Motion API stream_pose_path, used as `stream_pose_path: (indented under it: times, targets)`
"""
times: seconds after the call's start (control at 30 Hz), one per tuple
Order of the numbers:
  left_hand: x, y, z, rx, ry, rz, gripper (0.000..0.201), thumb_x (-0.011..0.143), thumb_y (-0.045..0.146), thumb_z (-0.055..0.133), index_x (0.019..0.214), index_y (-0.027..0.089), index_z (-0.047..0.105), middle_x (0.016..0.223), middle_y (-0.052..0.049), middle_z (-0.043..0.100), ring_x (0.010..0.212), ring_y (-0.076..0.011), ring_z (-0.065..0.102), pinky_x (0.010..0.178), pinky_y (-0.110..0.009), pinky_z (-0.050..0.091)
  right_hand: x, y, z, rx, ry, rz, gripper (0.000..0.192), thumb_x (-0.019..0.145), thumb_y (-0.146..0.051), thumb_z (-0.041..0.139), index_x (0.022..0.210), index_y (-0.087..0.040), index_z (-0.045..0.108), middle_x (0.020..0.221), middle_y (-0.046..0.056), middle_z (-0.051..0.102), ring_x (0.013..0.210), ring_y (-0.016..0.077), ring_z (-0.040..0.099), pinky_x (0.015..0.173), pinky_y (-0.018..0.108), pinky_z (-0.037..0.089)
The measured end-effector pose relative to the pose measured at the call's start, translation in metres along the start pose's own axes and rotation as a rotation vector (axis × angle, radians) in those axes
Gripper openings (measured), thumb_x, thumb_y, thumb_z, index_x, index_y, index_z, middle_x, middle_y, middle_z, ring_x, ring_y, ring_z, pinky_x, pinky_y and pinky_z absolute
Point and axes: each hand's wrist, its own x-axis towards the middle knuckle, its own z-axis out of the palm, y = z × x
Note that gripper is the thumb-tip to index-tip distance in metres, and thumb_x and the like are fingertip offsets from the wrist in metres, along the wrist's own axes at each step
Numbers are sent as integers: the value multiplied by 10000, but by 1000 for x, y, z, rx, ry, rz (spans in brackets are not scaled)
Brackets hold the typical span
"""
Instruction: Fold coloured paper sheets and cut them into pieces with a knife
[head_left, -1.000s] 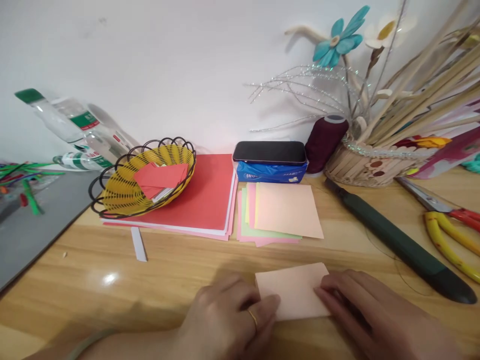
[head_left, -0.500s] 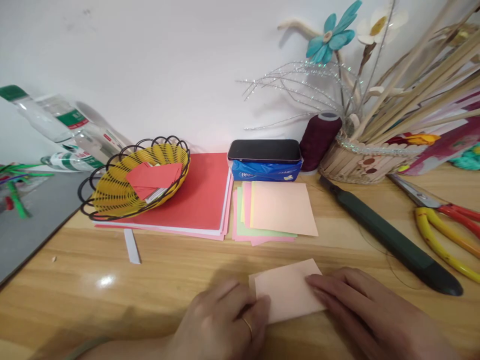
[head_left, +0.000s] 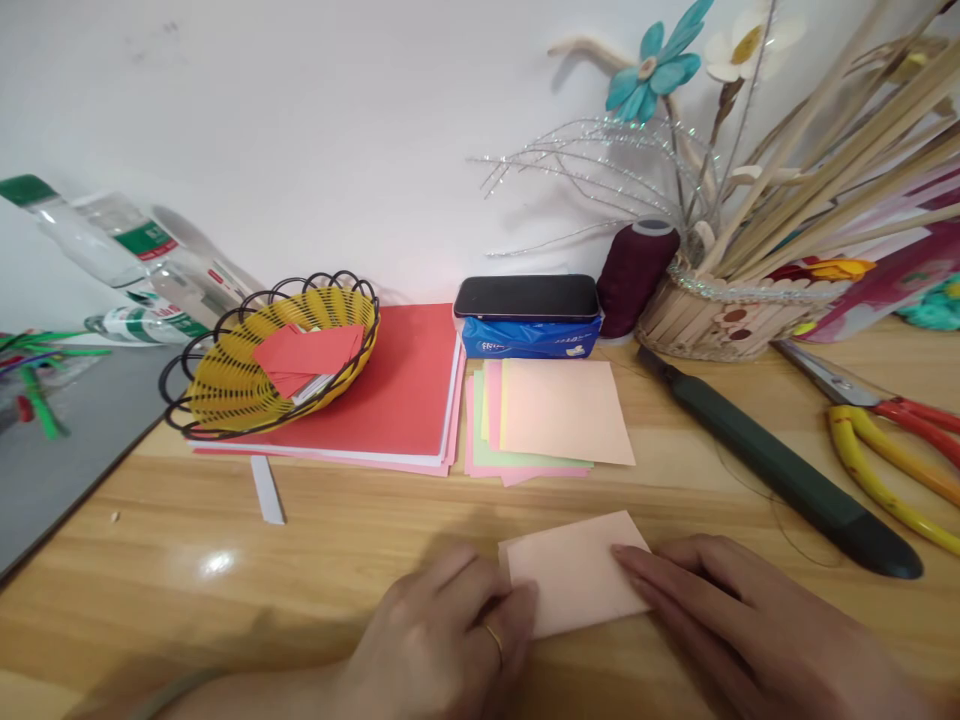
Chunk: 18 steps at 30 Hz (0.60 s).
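Observation:
A peach-coloured sheet of paper (head_left: 574, 572), folded in two with its layers slightly offset at the left, lies on the wooden table near the front. My left hand (head_left: 450, 630), with a ring on one finger, is closed with thumb and bent finger pinching the paper's left edge. At the right end, my right hand (head_left: 742, 615) has its fingers pressed together on the paper, gripping that edge. Just behind the folded sheet is a stack of square coloured papers (head_left: 566, 410), with a peach one on top.
A yellow basket (head_left: 247, 375) with red paper pieces stands on red sheets (head_left: 412, 380). A phone (head_left: 525, 297) rests on a blue tissue pack (head_left: 532, 337). To the right lie a dark green tool (head_left: 780, 460) and scissors (head_left: 862, 420). A white strip (head_left: 268, 490) lies left.
The view has shifted very slightly. Both hands keep their hold on the folded paper in nearly the same place.

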Motion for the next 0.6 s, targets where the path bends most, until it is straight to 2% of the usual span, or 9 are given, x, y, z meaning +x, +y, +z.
stream_pose_path:
  times: [0.17, 0.33, 0.47, 0.6]
  targets:
    - [1, 0, 0, 53, 21, -5, 182, 803, 62, 484, 847, 134, 645, 564, -2, 567, 508, -124, 513, 443, -191, 439, -4, 8, 5, -11, -2, -24, 300, 858, -299, 440, 1111, -323, 599, 834, -15, 652, 664, 95, 646, 532, 140, 499]
    - [0, 3, 2, 133, 66, 34, 152, 804, 78, 494, 817, 112, 641, 521, 3, 543, 457, -133, 485, 368, -210, 393, -6, 16, 12, 21, -20, -54, 336, 834, -308, 486, 1154, -343, 582, 852, -26, 663, 697, 92, 655, 566, 127, 507]
    - [-2, 4, 2, 208, 51, 42, 211, 860, 159, 434, 882, 93, 634, 546, -2, 559, 477, -141, 534, 359, -219, 408, -9, 21, 14, 33, -31, -45, 366, 853, -260, 435, 1189, -345, 555, 910, 5, 664, 765, 116, 659, 565, 154, 521]
    - [-1, 5, 1, 250, 23, 64, 248, 891, 180, 397, 957, 94, 620, 561, 9, 565, 474, -134, 543, 357, -222, 404, -13, 19, 13, 47, -46, -68, 451, 834, -198, 419, 1242, -373, 501, 905, 3, 656, 752, 111, 654, 564, 156, 519]
